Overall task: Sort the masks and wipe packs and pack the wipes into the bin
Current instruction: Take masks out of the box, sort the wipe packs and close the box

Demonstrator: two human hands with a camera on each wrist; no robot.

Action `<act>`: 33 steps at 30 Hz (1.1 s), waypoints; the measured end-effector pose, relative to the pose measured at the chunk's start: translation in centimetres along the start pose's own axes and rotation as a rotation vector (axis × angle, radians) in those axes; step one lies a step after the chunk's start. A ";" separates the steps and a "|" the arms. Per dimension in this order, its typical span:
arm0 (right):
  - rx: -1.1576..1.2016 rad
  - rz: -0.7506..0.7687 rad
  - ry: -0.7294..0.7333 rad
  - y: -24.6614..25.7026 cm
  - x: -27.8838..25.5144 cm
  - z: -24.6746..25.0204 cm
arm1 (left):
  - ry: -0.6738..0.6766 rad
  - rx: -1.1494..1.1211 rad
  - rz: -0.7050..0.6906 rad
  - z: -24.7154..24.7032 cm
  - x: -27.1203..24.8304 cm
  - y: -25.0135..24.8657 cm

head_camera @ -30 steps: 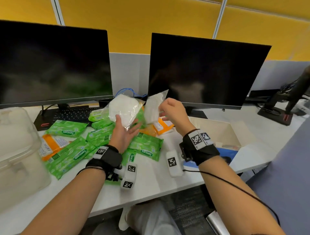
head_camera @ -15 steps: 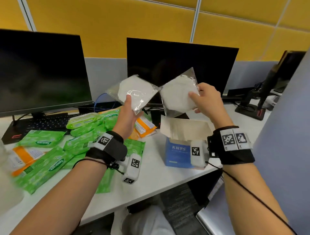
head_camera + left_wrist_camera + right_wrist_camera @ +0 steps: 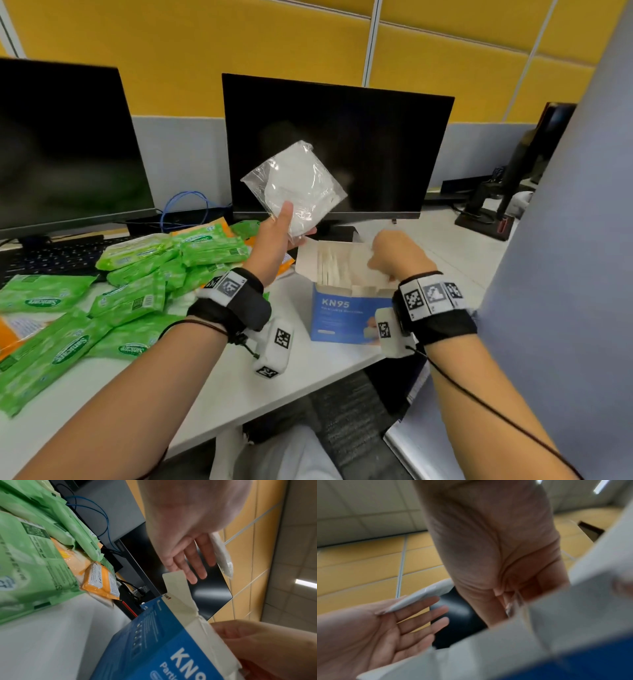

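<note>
The left hand (image 3: 277, 236) is raised above the white bench (image 3: 308, 363), forearm slanting up from the near edge, and holds a white folded mask sealed in a clear plastic sleeve (image 3: 294, 186) in front of the right-hand black monitor (image 3: 376, 144). Its thumb presses on the near face of the sleeve; in the wrist views the fingers (image 3: 419, 615) lie almost straight behind it, so the sleeve is pinched between thumb and flat fingers.

The right hand (image 3: 397, 255) is lower, knuckles up, its curled fingers reaching down into the open top of the blue-and-white cardboard box printed KN95 (image 3: 346, 315). They pinch the clear edge of another sleeved mask (image 3: 515, 601) just above the box's opening, though the picture there is blurred. More white masks stand on edge inside the box, packed in a row.

The box stands close to the bench's near right corner, with its white flaps (image 3: 308, 255) folded outward; the left flap is just under the left hand. Left of the box, a loose heap of green plastic wipe packs (image 3: 137, 274) spreads across the bench toward its near edge, with a few orange wipe packs (image 3: 101, 584) among them and a dark keyboard (image 3: 51, 253) behind. A strip of bare bench lies between the heap and the box, under the left wrist. A grey partition panel (image 3: 565, 274) stands close on the right of the right forearm.
</note>
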State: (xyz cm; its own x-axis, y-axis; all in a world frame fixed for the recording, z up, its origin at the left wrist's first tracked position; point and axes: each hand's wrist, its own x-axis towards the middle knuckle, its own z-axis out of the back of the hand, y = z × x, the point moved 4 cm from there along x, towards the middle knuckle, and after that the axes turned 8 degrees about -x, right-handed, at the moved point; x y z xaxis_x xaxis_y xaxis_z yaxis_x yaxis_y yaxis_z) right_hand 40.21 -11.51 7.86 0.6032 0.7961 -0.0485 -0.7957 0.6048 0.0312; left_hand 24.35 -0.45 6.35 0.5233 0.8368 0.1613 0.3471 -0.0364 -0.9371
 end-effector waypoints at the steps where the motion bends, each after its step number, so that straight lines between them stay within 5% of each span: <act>1: 0.030 0.026 0.088 0.5 0.3 -0.8 | 0.029 0.022 0.023 -0.2 -0.1 0.2; 6: 0.051 0.190 0.223 3.1 0.7 -2.9 | 0.103 0.101 0.159 -0.3 -0.1 1.9; 12: 0.206 0.353 0.229 6.5 1.0 -3.5 | 0.082 0.324 0.065 1.8 -0.8 -0.4; 24: 1.130 0.205 0.463 7.4 1.9 -2.9 | 0.184 0.691 0.147 1.6 -0.3 0.0; 30: 1.734 0.119 0.329 5.7 3.1 -1.9 | 0.189 0.752 0.116 1.7 0.3 0.8; 33: 1.719 0.072 0.062 4.5 4.0 -1.0 | 0.272 0.838 0.097 1.8 0.0 1.1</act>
State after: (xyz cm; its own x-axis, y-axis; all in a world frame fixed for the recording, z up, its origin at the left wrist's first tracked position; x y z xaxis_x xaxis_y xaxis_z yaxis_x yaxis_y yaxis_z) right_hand 38.99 -5.57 6.85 0.5361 0.8435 -0.0334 0.1718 -0.0703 0.9826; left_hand 23.34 0.44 4.76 0.7245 0.6883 0.0375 -0.3370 0.4012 -0.8517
